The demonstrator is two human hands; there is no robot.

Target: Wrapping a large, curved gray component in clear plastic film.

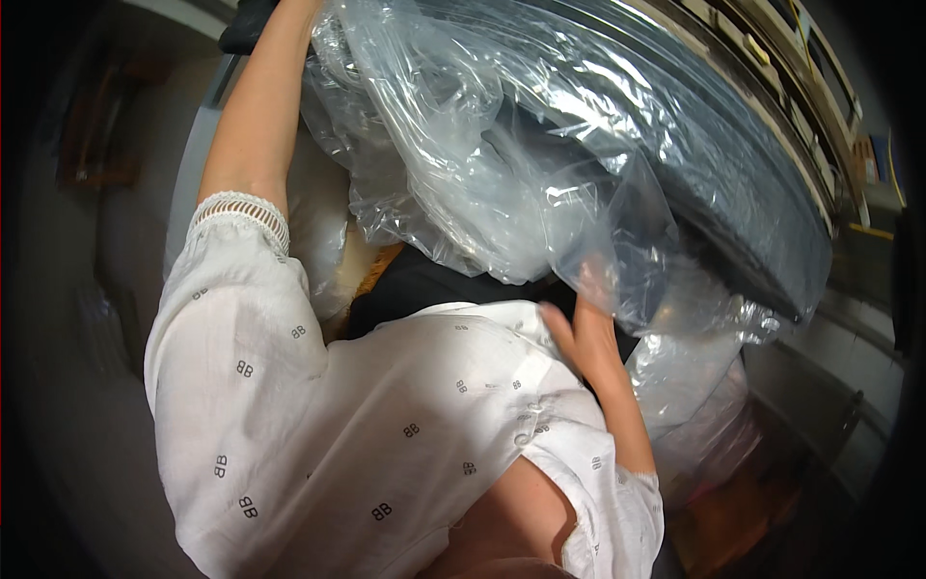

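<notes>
A large crumpled sheet of clear plastic film (434, 154) spreads across the upper middle in front of me. My left arm stretches up along the left side of the film, and the hand itself lies past the upper edge of the picture. Low at the film's near edge is my right hand (588, 323). Its thumb stands apart, while the fingers point up behind the see-through plastic, blurred but looking stretched out. Under the film, on the right, runs a long dark edge (719, 232) of something I cannot make out.
Wooden slats or rails (801, 106) run along the upper right. More clear plastic (675, 376) hangs down beside my right forearm. An orange-brown thing (738, 521) lies in shadow at the lower right. A dark object (253, 27) sits at the upper left.
</notes>
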